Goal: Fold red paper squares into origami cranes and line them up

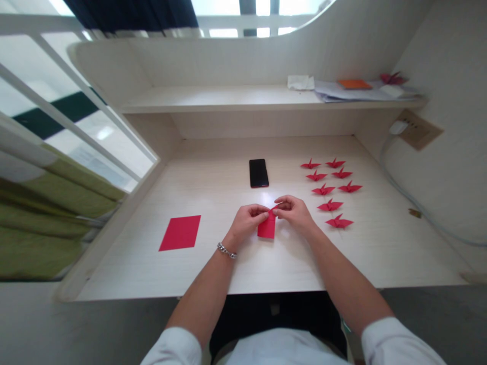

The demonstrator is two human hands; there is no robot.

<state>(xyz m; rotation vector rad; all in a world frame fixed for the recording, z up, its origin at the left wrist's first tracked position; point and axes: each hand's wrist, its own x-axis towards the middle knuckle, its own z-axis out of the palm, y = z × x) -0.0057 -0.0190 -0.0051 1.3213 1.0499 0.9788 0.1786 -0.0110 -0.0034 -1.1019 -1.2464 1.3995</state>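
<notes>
A partly folded red paper (267,228) lies on the pale wooden desk (266,268) in front of me. My left hand (247,220) pinches its upper left edge, fingers closed on it; a metal bracelet sits on that wrist. My right hand (294,212) pinches the paper's top right corner, where a small flap is lifted. A flat red paper sheet (180,232) lies to the left of my hands. Several finished red paper cranes (329,188) stand in two rows to the right.
A black phone (258,173) lies face up behind my hands. The shelf (228,99) above holds papers, an orange card (353,84) and a red crane (393,78). A wall socket with a white plug and cable (397,128) is at right. A railing borders the left.
</notes>
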